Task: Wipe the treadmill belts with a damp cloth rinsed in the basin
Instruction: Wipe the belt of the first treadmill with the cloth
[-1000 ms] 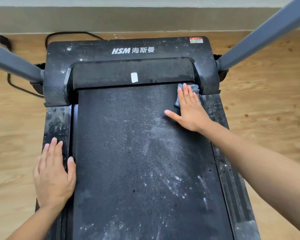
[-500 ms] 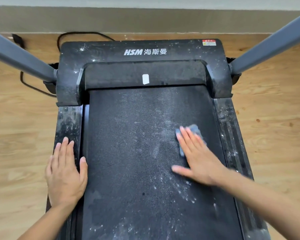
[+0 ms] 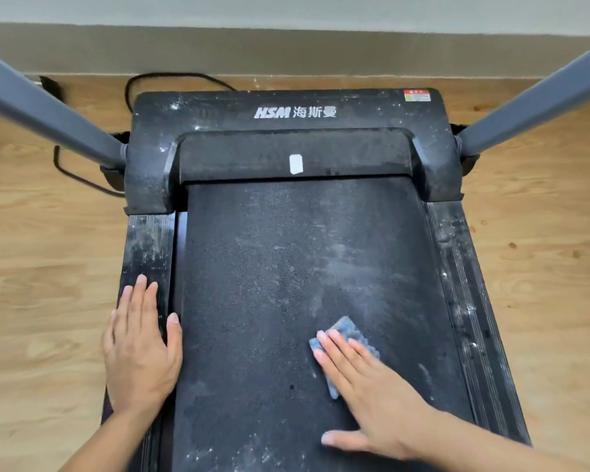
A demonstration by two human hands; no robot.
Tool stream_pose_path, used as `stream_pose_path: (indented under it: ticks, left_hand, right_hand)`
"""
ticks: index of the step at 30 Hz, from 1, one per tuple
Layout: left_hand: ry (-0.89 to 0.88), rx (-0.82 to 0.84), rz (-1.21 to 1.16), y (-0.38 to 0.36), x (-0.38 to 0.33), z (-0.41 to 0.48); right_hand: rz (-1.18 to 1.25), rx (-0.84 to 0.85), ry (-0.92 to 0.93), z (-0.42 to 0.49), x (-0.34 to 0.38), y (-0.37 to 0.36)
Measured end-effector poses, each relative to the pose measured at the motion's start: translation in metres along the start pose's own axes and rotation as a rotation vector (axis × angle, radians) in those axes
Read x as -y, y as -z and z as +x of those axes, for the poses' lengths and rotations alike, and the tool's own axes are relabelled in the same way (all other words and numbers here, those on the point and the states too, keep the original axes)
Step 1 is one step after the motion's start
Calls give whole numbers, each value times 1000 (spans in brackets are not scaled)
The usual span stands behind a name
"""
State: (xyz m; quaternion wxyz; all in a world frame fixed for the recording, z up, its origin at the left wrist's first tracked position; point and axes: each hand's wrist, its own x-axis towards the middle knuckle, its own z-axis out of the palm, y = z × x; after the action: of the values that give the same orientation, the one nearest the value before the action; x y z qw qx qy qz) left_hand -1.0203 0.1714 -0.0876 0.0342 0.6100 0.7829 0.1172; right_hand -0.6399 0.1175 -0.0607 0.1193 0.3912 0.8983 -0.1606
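Observation:
A black treadmill belt (image 3: 273, 284), dusted with white specks, fills the middle of the head view. My right hand (image 3: 372, 393) lies flat with straight fingers on a blue cloth (image 3: 349, 330), pressing it onto the belt's near right part. Only the cloth's far edge and left side show past my fingers. My left hand (image 3: 140, 352) rests flat and open on the left side rail (image 3: 147, 247), its thumb at the belt's edge. No basin is in view.
The black motor cover (image 3: 286, 110) with white lettering spans the far end. Grey uprights rise at the left (image 3: 45, 110) and right (image 3: 539, 97). A black cable (image 3: 171, 78) loops on the wooden floor (image 3: 41, 253) behind. The dusty right rail (image 3: 464, 294) borders the belt.
My right hand has slid the cloth down the belt toward me, from under the motor cover to the near right part. The left hand has stayed on the rail.

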Motion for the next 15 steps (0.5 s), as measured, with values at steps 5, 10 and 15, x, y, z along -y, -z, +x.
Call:
stream_pose_path:
  ticks: [5,10,15]
  left_hand:
    - [7,14,13,3,0,1]
    - [10,19,21,3,-1,2]
    - [6,19,13,4,0,1]
  right_hand:
    - [26,-65,-204,104,-73,49]
    - [59,-100,-341,196,-116,94]
    - [82,-58,-190,123,-57,60]
